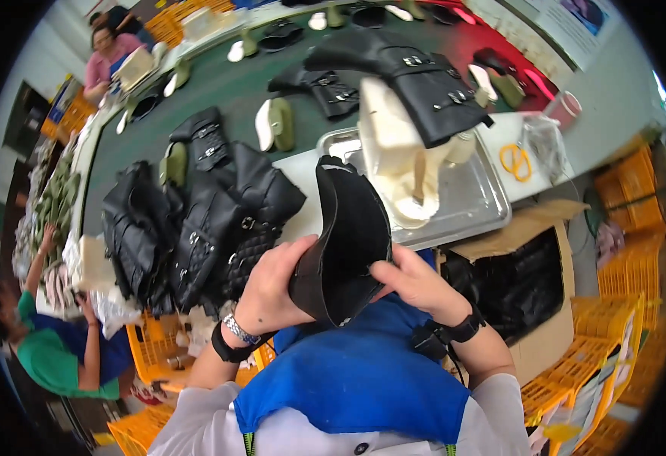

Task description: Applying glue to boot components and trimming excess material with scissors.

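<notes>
A black boot upper [352,235] is held up in front of my blue apron, its wide opening turned toward me so that the dark inside shows. My left hand [278,280] is closed round its left side near the lower rim. On the opposite side my right hand [418,283] grips the edge, thumb inside the opening and the other fingers largely hidden. Just beyond stands a white tub of pale paste [415,204] with a wooden-handled brush [420,176] in it. It sits in a metal tray [474,201] next to a cream block, on which a buckled black boot upper [428,87] lies.
Several black boot uppers [211,213] are heaped at the left on the green conveyor belt [230,87]. Orange-handled scissors [515,162] lie right of the tray. A cardboard box [550,334] of black pieces and orange crates [588,357] stand at my right. A co-worker in green [55,353] is at the left.
</notes>
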### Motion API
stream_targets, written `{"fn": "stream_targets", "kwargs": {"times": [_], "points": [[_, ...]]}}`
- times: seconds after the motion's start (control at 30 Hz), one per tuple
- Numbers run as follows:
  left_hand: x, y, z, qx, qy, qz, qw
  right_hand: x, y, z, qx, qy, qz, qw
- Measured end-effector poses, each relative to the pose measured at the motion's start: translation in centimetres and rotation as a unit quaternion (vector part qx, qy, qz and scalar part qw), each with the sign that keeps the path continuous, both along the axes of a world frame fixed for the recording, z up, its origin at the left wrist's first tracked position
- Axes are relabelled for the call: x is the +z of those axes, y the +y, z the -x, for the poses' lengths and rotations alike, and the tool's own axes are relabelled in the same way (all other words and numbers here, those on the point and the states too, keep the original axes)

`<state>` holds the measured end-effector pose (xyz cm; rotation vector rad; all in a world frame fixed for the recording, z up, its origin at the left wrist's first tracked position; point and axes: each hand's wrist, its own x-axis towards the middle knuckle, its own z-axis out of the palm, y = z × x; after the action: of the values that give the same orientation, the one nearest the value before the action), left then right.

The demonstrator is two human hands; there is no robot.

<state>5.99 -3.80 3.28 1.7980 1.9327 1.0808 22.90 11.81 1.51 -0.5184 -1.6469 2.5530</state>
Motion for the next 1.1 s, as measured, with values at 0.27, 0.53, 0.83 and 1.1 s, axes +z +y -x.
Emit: {"fn": "stream_targets", "kwargs": {"times": [0.27,0.53,0.83,1.1], "points": [[-2.6,2.0,1.4,-0.108,-0.067,0.082,0.988,-1.9,-0.1,1.4,-0.04,0.048,0.116,0.991],[-1.6,2.5,2.7,-0.041,-0.179,0.052,0.982,-1.3,0.7,1.8,-0.021,-0.002,0.116,0.993],[-5.3,-1.9,10.7,-0.003,-0.472,0.151,0.869,-4.2,8.8,-1.9,-0.289,-0.135,-0.343,0.884],[-7.1,-0.7,11.0,-0.145,-0.537,0.19,0.809,-4.6,11.0,1.6,-0.269,-0.178,-0.586,0.743]]}}
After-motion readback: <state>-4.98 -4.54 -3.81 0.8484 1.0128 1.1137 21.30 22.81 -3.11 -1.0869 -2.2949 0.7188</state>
